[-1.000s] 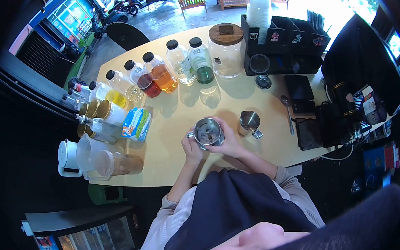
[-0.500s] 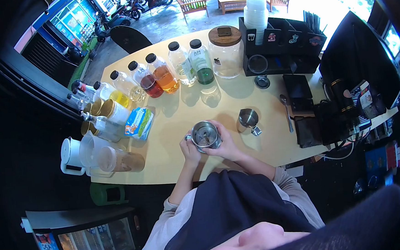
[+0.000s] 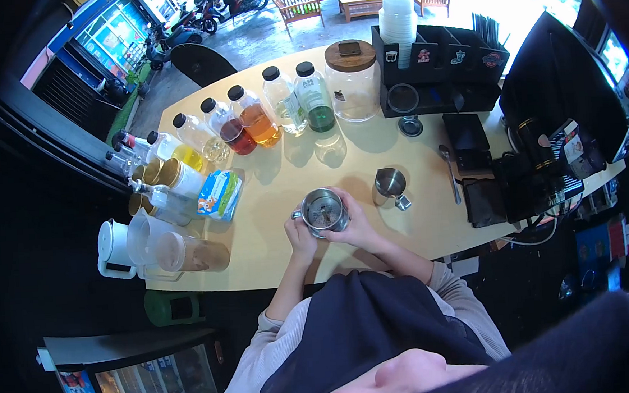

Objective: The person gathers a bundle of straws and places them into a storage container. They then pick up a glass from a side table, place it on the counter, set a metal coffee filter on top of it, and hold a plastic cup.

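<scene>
Between my two hands is a round steel mug point(image 3: 324, 209) with a handle on its left side; I look down into its open top, where something dark shows at the bottom. My left hand point(image 3: 299, 235) is closed at the handle side. Around the right side of the mug curl the fingers of my right hand point(image 3: 353, 221). A second metal pitcher point(image 3: 390, 185) with a spout stands on the table to the right of my right hand, touched by neither hand. Farther right lies a long spoon point(image 3: 450, 172).
Several capped bottles of coloured liquid point(image 3: 258, 123) line the far side of the table point(image 3: 271, 192). A tissue pack point(image 3: 220, 195), a brown-filled tub point(image 3: 188, 252) and a white jug point(image 3: 114, 246) are at left. A wooden-lidded jar point(image 3: 354, 86), black organizer point(image 3: 440, 70) and monitor point(image 3: 563, 84) stand at right.
The camera view has shifted very slightly. Both hands stay around the mug, with no clear movement of it on the table.
</scene>
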Tool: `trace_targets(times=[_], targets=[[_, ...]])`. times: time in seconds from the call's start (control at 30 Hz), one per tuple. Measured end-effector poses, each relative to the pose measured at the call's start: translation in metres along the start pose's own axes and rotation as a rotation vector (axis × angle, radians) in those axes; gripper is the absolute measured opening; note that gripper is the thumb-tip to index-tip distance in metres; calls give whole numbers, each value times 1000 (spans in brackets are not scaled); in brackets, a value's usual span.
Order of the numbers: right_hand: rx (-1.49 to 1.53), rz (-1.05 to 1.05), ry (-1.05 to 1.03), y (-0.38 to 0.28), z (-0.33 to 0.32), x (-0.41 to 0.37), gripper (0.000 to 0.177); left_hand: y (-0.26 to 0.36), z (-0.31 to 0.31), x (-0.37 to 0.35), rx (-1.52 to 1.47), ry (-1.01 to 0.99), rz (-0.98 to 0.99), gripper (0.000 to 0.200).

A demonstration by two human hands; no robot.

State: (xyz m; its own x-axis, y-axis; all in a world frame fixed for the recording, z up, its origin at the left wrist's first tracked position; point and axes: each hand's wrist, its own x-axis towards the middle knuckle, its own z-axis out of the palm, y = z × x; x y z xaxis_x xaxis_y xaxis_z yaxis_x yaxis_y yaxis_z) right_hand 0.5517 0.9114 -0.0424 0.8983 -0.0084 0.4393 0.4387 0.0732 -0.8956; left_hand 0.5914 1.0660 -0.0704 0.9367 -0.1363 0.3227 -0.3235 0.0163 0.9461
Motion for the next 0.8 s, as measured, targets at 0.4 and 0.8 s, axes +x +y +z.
trace_targets(times=[0.4, 0.8], targets=[[-136, -22, 12, -8, 0, 3, 88, 29, -4, 1, 78, -123, -74, 48], [-568, -80, 154, -21, 5, -4, 105, 44, -18, 12, 122, -236, 63, 43]])
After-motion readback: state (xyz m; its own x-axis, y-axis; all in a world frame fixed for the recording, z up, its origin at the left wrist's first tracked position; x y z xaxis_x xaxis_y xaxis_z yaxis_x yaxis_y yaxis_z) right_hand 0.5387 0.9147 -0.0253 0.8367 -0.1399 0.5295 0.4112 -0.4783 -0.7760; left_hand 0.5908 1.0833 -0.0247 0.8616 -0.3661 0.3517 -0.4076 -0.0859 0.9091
